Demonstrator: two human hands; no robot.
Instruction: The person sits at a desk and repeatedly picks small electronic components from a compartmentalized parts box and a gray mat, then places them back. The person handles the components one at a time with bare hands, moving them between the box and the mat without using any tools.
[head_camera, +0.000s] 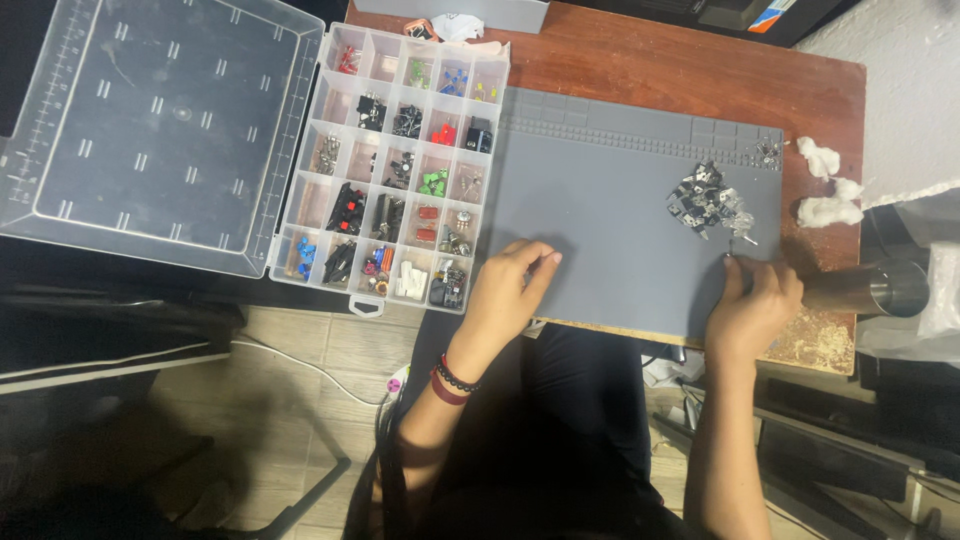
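Clear plastic organizer box (390, 165) at 10 o'clock on the tabletop (640, 60), rectangular, gridded compartments with mixed black, red, green and blue parts; its clear lid (160, 125) lies open flat further left. No labels, signs or screens readable.

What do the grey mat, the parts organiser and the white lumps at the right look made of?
Grey mat: likely silicone or rubber, matte, with moulded ridges and pockets. Parts organiser: clear hard plastic, see-through lid and dividers. White lumps: fluffy and fibrous, probably cotton.
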